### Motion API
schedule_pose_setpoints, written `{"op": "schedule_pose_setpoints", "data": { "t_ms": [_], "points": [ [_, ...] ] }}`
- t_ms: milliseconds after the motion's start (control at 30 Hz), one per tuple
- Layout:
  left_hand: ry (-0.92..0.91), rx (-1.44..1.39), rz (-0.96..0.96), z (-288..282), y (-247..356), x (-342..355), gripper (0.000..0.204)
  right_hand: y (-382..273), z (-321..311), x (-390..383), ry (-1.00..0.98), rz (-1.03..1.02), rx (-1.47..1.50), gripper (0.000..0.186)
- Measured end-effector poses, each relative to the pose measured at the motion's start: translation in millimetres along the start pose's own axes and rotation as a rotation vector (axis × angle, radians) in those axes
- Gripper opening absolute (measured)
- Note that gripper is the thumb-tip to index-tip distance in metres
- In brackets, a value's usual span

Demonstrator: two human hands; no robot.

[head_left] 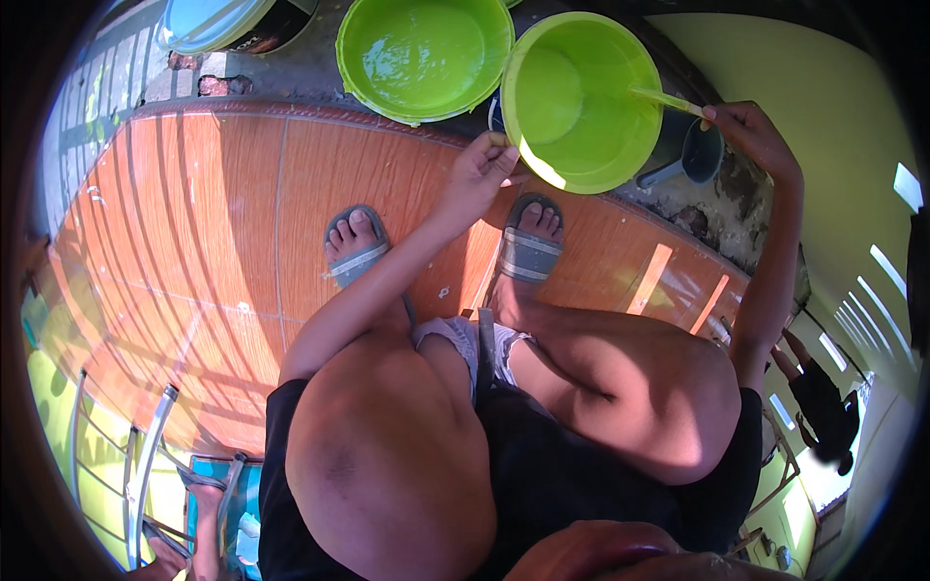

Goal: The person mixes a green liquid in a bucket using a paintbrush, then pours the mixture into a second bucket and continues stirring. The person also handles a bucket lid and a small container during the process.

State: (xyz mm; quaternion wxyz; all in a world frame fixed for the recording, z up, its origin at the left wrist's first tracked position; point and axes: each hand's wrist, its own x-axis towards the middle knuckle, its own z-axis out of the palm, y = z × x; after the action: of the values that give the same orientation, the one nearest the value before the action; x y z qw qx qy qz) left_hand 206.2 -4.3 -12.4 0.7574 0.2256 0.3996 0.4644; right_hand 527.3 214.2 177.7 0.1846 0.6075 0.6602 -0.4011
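Note:
A light-green bucket [542, 145], its inside coated in green, tips toward me at the top of the head view. My left hand [481, 172] pinches its near left rim between thumb and fingers. In my right hand [748, 137] is the end of a flat green stick [670, 98], closed in the fingers. The stick's far end reaches over the right rim into the bucket. Just left of the bucket stands a wider tub of glossy green paint [426, 53]. Below my right hand lies a dark dipper [699, 153], its handle pointing left.
A dark pail with a pale lid [218, 21] sits at the top left. Orange tiles [213, 203] lie under my sandalled feet [533, 237]. A pale green wall [823, 165] rises at right. Another person [825, 407] is beyond; metal chair legs [150, 465] and someone's foot [203, 494] are lower left.

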Motion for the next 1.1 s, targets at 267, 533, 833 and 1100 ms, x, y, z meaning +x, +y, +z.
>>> {"op": "schedule_pose_setpoints", "data": {
  "t_ms": [267,533,833,1100],
  "points": [
    [-0.001,-0.012,-0.011,-0.2,1.9,-0.1,0.022,36.2,-12.4,0.6,0.078,0.042,-0.120,0.047],
    [0.009,0.028,-0.029,-0.4,3.7,0.5,0.019,26.4,-13.0,-29.4,0.158,0.042,0.164,0.037],
    [-0.016,-0.021,0.014,-2.2,-1.1,0.7,0.023,5.3,43.4,5.3,0.443,-0.270,-0.023,0.032],
    [-0.029,-0.055,0.017,-4.3,-6.1,4.4,0.023,9.0,35.0,-14.7,0.502,-0.256,-0.261,0.029]
  ]
}}
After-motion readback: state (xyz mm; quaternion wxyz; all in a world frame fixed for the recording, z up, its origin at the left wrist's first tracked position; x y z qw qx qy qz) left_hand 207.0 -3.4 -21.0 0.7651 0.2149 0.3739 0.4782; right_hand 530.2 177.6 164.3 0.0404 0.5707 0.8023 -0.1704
